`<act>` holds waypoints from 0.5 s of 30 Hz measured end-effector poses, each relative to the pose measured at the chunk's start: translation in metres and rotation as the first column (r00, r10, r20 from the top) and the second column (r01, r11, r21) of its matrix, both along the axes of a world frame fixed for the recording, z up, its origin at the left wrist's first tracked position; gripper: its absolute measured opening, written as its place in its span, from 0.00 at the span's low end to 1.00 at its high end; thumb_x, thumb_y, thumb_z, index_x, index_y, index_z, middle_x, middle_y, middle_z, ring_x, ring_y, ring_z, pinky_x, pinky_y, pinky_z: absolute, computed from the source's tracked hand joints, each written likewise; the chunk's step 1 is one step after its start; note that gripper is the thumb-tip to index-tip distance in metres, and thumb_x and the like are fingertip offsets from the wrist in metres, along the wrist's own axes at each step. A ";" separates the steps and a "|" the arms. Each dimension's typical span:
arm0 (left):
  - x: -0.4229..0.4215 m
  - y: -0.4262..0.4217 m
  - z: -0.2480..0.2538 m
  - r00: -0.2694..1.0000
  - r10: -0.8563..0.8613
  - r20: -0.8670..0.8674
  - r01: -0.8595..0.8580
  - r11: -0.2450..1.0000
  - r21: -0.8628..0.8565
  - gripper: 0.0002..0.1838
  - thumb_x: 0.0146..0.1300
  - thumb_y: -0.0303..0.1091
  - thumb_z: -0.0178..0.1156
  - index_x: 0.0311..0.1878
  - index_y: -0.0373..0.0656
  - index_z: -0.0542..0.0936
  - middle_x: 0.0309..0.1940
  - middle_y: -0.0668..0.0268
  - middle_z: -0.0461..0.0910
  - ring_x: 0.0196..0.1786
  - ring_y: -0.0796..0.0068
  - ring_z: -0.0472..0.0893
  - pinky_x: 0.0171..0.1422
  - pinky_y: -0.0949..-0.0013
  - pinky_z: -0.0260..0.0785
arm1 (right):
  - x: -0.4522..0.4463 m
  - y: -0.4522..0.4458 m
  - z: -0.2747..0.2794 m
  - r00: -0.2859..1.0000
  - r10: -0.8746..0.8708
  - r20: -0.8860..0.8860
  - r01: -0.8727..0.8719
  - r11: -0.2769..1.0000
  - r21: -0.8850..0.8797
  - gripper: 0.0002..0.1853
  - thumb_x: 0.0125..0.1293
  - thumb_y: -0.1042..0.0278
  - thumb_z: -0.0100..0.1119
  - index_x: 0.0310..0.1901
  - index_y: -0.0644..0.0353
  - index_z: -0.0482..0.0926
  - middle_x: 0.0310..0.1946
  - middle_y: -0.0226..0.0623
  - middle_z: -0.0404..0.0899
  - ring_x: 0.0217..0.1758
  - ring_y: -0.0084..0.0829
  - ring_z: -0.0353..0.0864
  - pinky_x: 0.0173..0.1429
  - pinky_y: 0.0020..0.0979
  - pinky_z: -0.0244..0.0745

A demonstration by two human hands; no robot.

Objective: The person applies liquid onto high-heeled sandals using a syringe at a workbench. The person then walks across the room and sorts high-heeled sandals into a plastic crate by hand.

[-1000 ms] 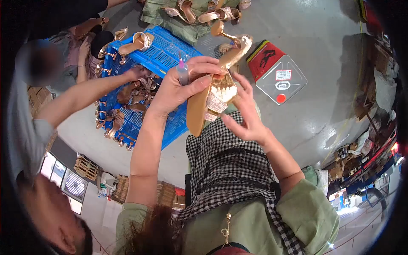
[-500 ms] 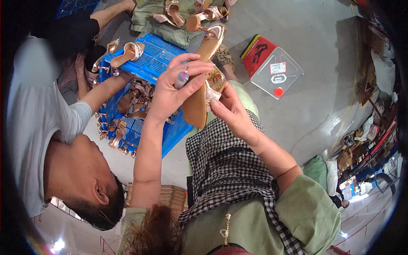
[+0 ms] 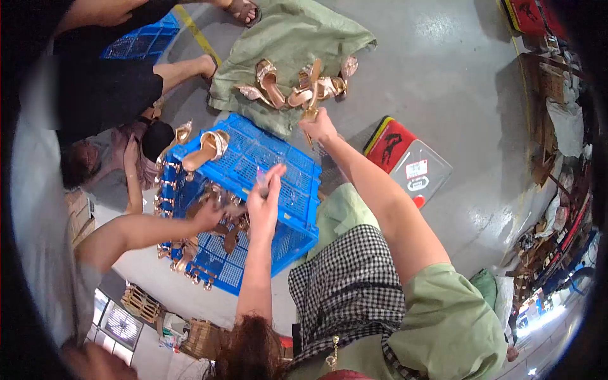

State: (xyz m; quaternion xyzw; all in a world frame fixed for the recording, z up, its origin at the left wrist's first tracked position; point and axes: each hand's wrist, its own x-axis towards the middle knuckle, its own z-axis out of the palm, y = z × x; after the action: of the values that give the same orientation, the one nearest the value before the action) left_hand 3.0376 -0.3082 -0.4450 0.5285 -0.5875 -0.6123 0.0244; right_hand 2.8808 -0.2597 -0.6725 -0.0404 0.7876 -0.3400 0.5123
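My right hand point(image 3: 320, 126) reaches far forward with its fingers closed on a gold sandal point(image 3: 310, 114), seen nearly edge-on. That sandal is over the near edge of a green cloth point(image 3: 297, 28), close to several rose-gold heeled sandals point(image 3: 271, 85) lying there. My left hand point(image 3: 264, 199) is above the upper face of a blue plastic crate point(image 3: 297, 180), its fingers closed round a small pen-like tool point(image 3: 261, 177) with a purplish tip. Another gold sandal point(image 3: 206, 152) rests on the crate's far left corner.
A co-worker's hand point(image 3: 210, 212) is among brown sandals and straps inside the crate, left of my left hand. More sandals hang along the crate's left edge. A red and silver tin point(image 3: 415, 168) stands on the floor to the right. Another person crouches behind the crate.
Both hands held the sandal together before. My left hand has let go and dropped back, while my right hand has carried the sandal forward to the cloth. The view has shifted.
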 end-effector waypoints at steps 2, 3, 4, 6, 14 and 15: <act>0.005 0.002 -0.004 1.000 0.021 0.014 -0.021 0.999 0.039 0.19 0.74 0.38 0.52 0.58 0.32 0.77 0.54 0.56 0.81 0.57 0.71 0.79 0.65 0.68 0.66 | -0.014 -0.023 -0.008 0.991 0.128 -0.041 -0.124 0.987 0.100 0.38 0.52 0.47 0.69 0.55 0.64 0.63 0.52 0.54 0.78 0.54 0.50 0.81 0.57 0.43 0.75; 0.003 0.003 -0.003 0.997 0.071 0.028 -0.073 0.993 0.094 0.20 0.74 0.38 0.52 0.59 0.31 0.76 0.53 0.54 0.81 0.57 0.70 0.78 0.66 0.67 0.66 | -0.020 -0.036 -0.010 0.982 0.179 -0.060 -0.171 0.978 0.122 0.38 0.52 0.46 0.69 0.56 0.63 0.64 0.53 0.53 0.78 0.56 0.51 0.80 0.57 0.44 0.74; 0.000 0.003 -0.001 0.992 0.121 0.046 -0.127 0.981 0.148 0.20 0.75 0.37 0.52 0.59 0.30 0.75 0.53 0.52 0.80 0.58 0.69 0.78 0.67 0.66 0.66 | -0.024 -0.046 -0.019 0.970 0.231 -0.078 -0.219 0.965 0.143 0.38 0.53 0.46 0.68 0.57 0.61 0.64 0.54 0.53 0.78 0.58 0.52 0.78 0.58 0.45 0.74; -0.001 0.004 -0.004 0.992 0.106 0.062 -0.114 0.984 0.139 0.21 0.75 0.37 0.51 0.59 0.28 0.74 0.53 0.48 0.80 0.59 0.65 0.78 0.68 0.63 0.66 | -0.029 -0.064 -0.037 0.969 0.211 -0.125 -0.201 0.975 0.089 0.38 0.52 0.46 0.68 0.58 0.59 0.64 0.53 0.52 0.78 0.56 0.51 0.79 0.58 0.44 0.74; 0.024 0.007 -0.038 0.972 0.236 0.006 -0.231 0.946 0.228 0.21 0.75 0.36 0.50 0.59 0.26 0.72 0.52 0.46 0.79 0.57 0.58 0.80 0.66 0.58 0.71 | -0.003 -0.097 -0.138 0.971 0.088 -0.223 -0.132 0.973 -0.189 0.38 0.55 0.50 0.66 0.65 0.58 0.64 0.50 0.50 0.80 0.55 0.47 0.80 0.58 0.41 0.73; 0.027 0.005 -0.042 0.970 0.241 0.014 -0.237 0.941 0.243 0.20 0.75 0.35 0.50 0.59 0.26 0.72 0.52 0.46 0.79 0.57 0.58 0.80 0.66 0.58 0.71 | -0.003 -0.090 -0.143 0.961 0.095 -0.259 -0.151 0.967 -0.204 0.36 0.57 0.52 0.65 0.64 0.57 0.65 0.51 0.49 0.80 0.55 0.47 0.80 0.57 0.41 0.74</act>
State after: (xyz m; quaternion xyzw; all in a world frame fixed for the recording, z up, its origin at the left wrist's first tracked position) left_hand 3.0647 -0.3028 -0.4869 0.5900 -0.4397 -0.6761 0.0383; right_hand 2.8779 -0.3494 -0.8159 -0.1884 0.7984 -0.3852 0.4226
